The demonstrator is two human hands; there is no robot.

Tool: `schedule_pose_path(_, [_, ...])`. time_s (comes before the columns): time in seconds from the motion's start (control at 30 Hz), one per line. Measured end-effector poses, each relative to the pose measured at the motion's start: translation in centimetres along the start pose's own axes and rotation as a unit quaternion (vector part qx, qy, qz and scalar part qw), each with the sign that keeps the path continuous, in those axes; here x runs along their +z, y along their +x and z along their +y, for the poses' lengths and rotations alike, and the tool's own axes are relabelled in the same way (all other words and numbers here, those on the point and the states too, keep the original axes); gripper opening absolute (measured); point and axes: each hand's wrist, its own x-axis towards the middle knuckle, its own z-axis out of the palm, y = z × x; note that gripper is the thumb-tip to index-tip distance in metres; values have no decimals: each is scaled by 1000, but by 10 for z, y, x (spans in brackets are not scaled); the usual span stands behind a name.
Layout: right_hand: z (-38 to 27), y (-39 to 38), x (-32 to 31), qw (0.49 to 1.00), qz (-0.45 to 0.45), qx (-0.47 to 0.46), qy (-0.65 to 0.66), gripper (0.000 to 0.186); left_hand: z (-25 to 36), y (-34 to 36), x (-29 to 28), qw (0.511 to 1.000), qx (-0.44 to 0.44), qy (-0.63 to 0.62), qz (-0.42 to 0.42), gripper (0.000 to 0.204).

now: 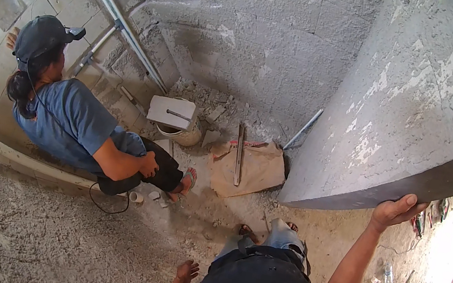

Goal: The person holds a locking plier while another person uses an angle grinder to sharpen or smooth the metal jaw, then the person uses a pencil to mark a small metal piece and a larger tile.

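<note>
My left hand (188,271) hangs low beside my dark shirt, its fingers loosely curled and a little apart, with nothing in it. To the right, my right hand (395,212) is raised against the dark edge of a rough plastered wall (391,193). Its thumb and a finger stretch along that edge; the other fingers are partly hidden. Ahead of my feet, a flattened brown paper sack (257,173) lies on the ground with a long narrow bar (239,155) across it. Neither hand touches these.
A co-worker in a blue shirt (71,121) sits at left, one hand near a knee. A bucket (189,133) carries a pale block (164,109) with a small rod on top. Rubble (215,103) lines the back wall. Pipes (111,8) climb the corner. A plastic bottle (388,275) is at right.
</note>
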Motion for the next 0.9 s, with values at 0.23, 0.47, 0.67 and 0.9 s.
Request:
schedule_pose_path(0.23, [5, 0, -3, 999, -2, -3, -34, 58, -3, 5, -2, 1000, 0, -18, -6, 54])
schedule_pose_path(0.47, [2, 1, -2, 999, -1, -4, -43, 56, 2, -1, 3, 1000, 3, -12, -1, 53])
schedule_pose_path(0.67, [1, 1, -1, 1000, -2, -2, -28, 56, 1, 0, 2, 1000, -11, -19, 3, 51])
schedule_pose_path(0.9, [0, 1, -2, 1000, -8, -8, -24, 55, -7, 6, -2, 1000, -6, -25, -4, 53])
